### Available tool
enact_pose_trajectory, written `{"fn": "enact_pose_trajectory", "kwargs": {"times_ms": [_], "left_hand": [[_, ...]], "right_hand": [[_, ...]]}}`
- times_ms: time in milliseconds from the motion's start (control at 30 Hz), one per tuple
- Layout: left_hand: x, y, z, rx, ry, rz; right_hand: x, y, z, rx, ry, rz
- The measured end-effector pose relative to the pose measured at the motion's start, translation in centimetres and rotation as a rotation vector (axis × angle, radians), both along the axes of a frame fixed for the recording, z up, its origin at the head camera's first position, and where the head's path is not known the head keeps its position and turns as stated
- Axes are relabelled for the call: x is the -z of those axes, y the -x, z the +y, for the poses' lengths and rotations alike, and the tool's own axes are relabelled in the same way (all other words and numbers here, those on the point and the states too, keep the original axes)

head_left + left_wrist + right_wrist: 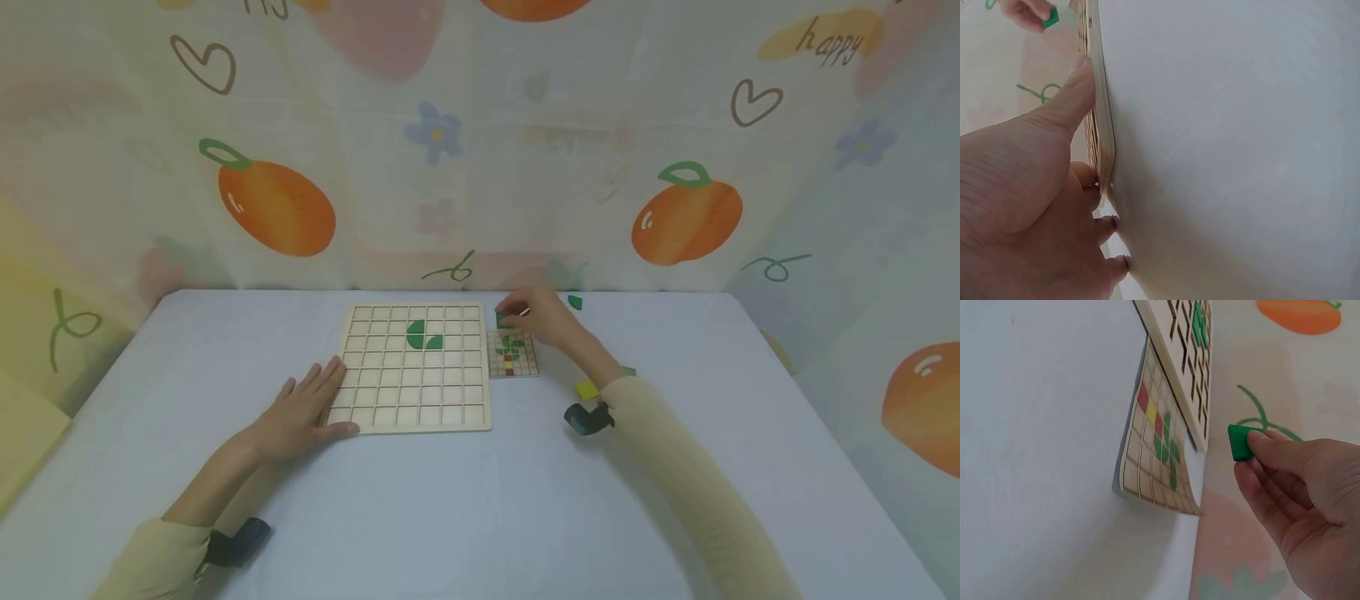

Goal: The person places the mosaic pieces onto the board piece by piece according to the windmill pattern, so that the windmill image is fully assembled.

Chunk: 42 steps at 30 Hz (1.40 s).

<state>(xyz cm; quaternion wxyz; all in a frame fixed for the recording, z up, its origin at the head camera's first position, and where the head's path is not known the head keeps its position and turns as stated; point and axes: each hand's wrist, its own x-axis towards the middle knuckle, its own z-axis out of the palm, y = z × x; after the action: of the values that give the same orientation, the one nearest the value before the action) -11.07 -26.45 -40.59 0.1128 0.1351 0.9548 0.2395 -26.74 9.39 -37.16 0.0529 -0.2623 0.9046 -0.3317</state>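
Observation:
A wooden grid board (411,392) lies on the table, with several green pieces (416,336) set in its upper middle squares. My left hand (298,417) rests at the board's lower left corner, fingers spread along the left edge and thumb at the front edge. In the right wrist view, my right hand (1310,481) pinches a green piece (1240,442) between thumb and fingers. That hand is raised over the far end of a small pattern card (493,367), which lies against the board's right side and shows green, red and yellow shapes on a grid.
Another green piece (575,302) lies near the table's back edge, right of the right hand. A yellow piece (587,390) sits by the right wrist, partly covered by the sleeve and the dark wrist camera (588,418). A patterned cloth (480,192) hangs behind the table.

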Motion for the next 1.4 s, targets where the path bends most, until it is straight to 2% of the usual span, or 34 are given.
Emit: {"fn": "enact_pose_trajectory", "kwargs": {"times_ms": [167, 433, 733, 1100, 1400], "left_hand": [[0.0, 0.0, -0.1, 0.003, 0.001, 0.001], [0.0, 0.0, -0.1, -0.005, -0.010, -0.007], [0.2, 0.1, -0.1, -0.003, -0.014, -0.002], [0.3, 0.1, 0.0, -0.005, -0.008, -0.001], [0.0, 0.0, 0.0, -0.006, -0.013, -0.006]], "right_hand": [[0.6, -0.1, -1.2, -0.037, 0.011, 0.018], [1.5, -0.4, -3.1, -0.045, 0.025, -0.078], [2.0, -0.6, -5.1, -0.069, 0.011, -0.083], [2.5, -0.7, -6.9, -0.060, -0.024, -0.091], [2.1, -1.3, -7.9, -0.019, -0.074, -0.065]]}}
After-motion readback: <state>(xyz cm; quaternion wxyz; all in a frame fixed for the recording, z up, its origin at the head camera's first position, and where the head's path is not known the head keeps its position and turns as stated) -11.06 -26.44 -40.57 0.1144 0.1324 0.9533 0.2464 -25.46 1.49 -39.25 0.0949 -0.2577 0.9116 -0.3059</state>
